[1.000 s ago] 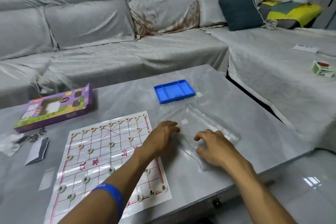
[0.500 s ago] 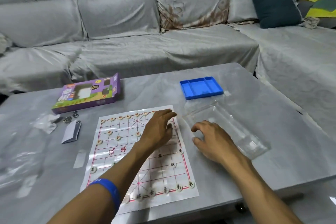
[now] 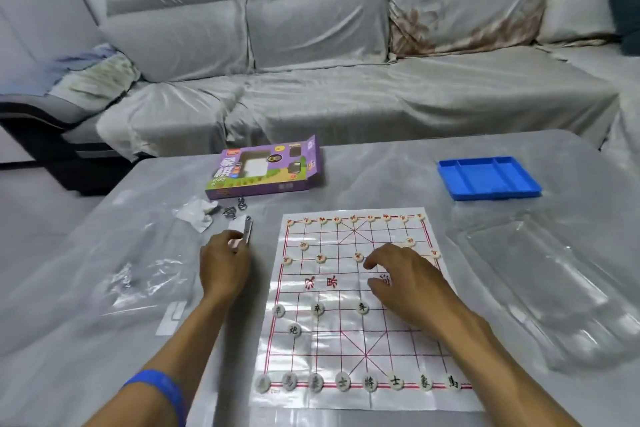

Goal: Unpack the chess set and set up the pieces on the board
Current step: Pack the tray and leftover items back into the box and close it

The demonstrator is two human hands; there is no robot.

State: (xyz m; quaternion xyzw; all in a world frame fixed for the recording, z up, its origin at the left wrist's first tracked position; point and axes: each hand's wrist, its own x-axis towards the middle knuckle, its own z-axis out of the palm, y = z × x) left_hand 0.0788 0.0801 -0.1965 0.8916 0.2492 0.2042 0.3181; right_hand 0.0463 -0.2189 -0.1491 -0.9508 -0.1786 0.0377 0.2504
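- The left hand (image 3: 225,265), which a second ago sat at the board's right edge next to the clear tray (image 3: 554,291), has crossed to the table's left side; its fingers now curl onto a small white card (image 3: 239,230) just left of the board (image 3: 360,308), though whether they grip it cannot be told.
- The right hand (image 3: 412,284) has left the tray and now hovers over the board's right half, fingers loosely bent, holding nothing.
- Pieces (image 3: 362,307) fill both back rows and the forward rows; the right hand hides a few points.
- The tray lies right of the board, apparently emptied, with the blue tray (image 3: 488,178) beyond it.
- The purple box (image 3: 265,168) sits open behind the board.
- Judgement: setup looks all but finished, and the hands have turned to tidying leftover packaging.
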